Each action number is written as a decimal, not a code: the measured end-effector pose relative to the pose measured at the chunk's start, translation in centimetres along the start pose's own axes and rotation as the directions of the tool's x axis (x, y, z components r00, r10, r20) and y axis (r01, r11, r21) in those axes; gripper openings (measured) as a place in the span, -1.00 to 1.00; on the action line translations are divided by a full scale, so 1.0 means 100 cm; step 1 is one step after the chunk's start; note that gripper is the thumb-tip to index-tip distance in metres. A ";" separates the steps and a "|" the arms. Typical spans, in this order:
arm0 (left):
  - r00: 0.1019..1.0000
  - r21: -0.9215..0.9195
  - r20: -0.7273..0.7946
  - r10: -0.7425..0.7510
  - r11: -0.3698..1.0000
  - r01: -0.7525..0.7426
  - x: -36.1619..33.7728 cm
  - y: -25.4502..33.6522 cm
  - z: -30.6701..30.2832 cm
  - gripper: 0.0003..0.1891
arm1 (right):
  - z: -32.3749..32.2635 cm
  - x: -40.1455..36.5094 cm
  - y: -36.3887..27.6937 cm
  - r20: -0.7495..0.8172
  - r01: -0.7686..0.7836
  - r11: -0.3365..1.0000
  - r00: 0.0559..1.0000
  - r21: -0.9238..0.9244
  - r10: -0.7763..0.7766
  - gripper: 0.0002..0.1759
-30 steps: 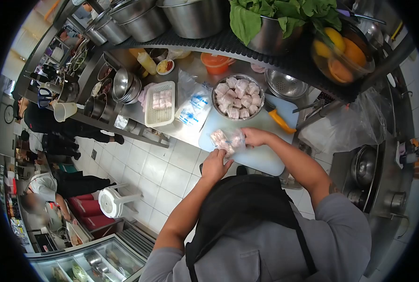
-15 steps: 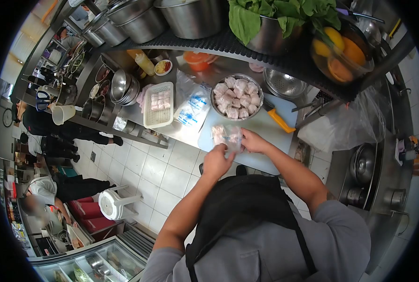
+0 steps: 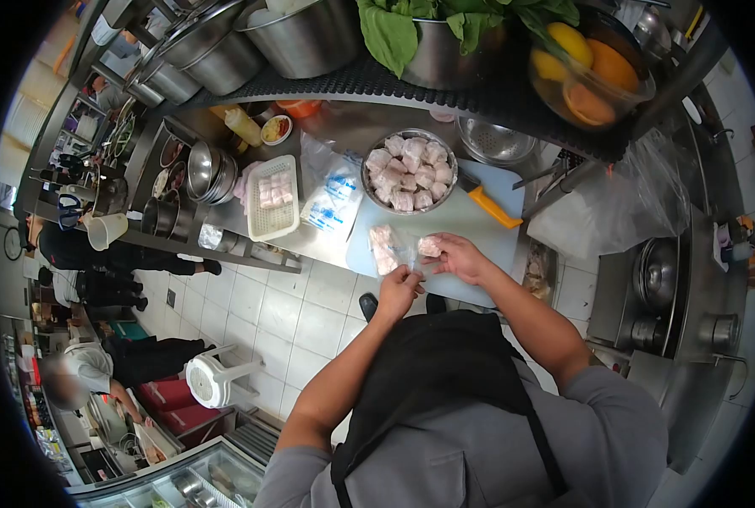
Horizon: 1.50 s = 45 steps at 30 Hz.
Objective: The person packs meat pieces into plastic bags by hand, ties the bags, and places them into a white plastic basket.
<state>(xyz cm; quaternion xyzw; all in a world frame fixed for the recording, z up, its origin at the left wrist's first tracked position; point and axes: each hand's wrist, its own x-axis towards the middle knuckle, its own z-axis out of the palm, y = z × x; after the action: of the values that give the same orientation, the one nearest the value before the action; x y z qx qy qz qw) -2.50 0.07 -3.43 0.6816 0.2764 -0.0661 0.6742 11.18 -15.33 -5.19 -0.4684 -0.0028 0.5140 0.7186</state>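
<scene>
My left hand (image 3: 401,292) pinches the edge of a clear plastic bag (image 3: 405,252). Inside that bag, pale pink meat pieces (image 3: 383,245) lie over the near left part of the light blue cutting board (image 3: 479,195). Just right of the bag, my right hand (image 3: 457,259) grips a small pink meat piece (image 3: 429,246) between thumb and fingers. Beyond both hands stands a round metal bowl (image 3: 364,179) heaped with similar pieces, which look wrapped in plastic. A knife with a yellow handle (image 3: 494,207) rests on the board beside the bowl.
To the left are a white plastic basket (image 3: 261,227) with several pieces and a bag with blue print (image 3: 333,201). A metal colander (image 3: 498,140) sits behind the board. An overhead shelf (image 3: 327,89) carries pots and greens. A co-worker (image 3: 98,368) is at the far left.
My right hand has come away from the bag and now holds one meat piece beside it. My left hand stays on the bag. The whole view has shifted slightly.
</scene>
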 end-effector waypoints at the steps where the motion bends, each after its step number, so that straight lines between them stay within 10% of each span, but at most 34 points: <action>1: 1.000 -0.061 0.022 -0.003 0.998 0.004 -0.002 0.003 0.001 -0.82 | -0.001 0.004 0.005 -0.039 0.016 0.999 0.999 -0.046 -0.017 -0.63; 5: 0.997 -0.082 -0.076 0.021 0.996 -0.027 -0.005 0.000 0.000 -0.82 | 0.001 0.001 0.005 -0.169 -0.042 0.998 0.985 -0.048 0.033 -0.61; 8: 0.995 -0.057 -0.089 0.035 0.998 -0.040 -0.006 -0.004 0.001 -0.82 | 0.013 -0.003 0.001 0.015 -0.157 0.984 0.988 0.086 0.156 -0.59; 17: 0.985 0.105 -0.166 0.046 0.994 -0.029 -0.004 -0.002 0.002 -0.79 | -0.020 0.033 0.028 0.046 0.120 0.771 0.981 0.625 -0.189 -0.63; 20: 0.976 0.177 -0.202 0.076 0.983 -0.040 -0.003 0.000 0.002 -0.76 | -0.026 0.016 0.016 -0.106 0.370 0.928 0.922 -0.049 -0.373 -0.63; 22: 0.972 0.261 -0.217 0.090 0.965 -0.031 -0.003 0.000 0.002 -0.71 | -0.019 -0.003 0.001 -0.056 0.403 0.759 0.866 -0.512 -0.498 -0.61; 31: 0.939 0.487 -0.181 0.293 0.856 -0.174 -0.021 0.029 0.012 -0.72 | 0.016 0.013 -0.002 0.171 0.367 0.671 0.924 -0.644 -0.342 -0.61; 34: 0.880 0.476 -0.188 0.437 0.824 -0.308 -0.021 0.027 0.015 -0.74 | 0.031 0.011 -0.031 0.179 0.203 0.211 0.975 -0.956 -0.131 -0.67; 37: 0.873 0.570 -0.102 0.478 0.747 -0.342 -0.021 0.032 0.014 -0.78 | 0.025 0.023 -0.025 0.123 0.121 0.385 0.992 -0.915 -0.018 -0.71; 40: 0.902 0.482 -0.084 0.423 0.810 -0.334 -0.023 0.029 0.017 -0.80 | 0.024 0.028 -0.014 0.102 -0.061 0.995 0.992 -0.083 0.069 -0.69; 43: 0.918 0.517 -0.014 0.396 0.789 -0.333 -0.022 0.023 0.014 -0.83 | 0.026 0.028 -0.001 0.168 -0.067 0.996 0.984 0.053 0.057 -0.67; 45: 0.866 0.509 0.016 0.499 0.742 -0.437 -0.020 0.018 0.014 -0.84 | 0.023 0.032 0.004 0.141 0.076 0.954 0.989 -0.289 -0.036 -0.66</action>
<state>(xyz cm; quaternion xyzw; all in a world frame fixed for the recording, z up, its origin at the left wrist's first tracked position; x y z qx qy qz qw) -2.96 -1.73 -1.03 0.8815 0.1101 0.0783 0.4524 11.31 -11.39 -5.71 -0.5339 -0.1407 0.5177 0.6536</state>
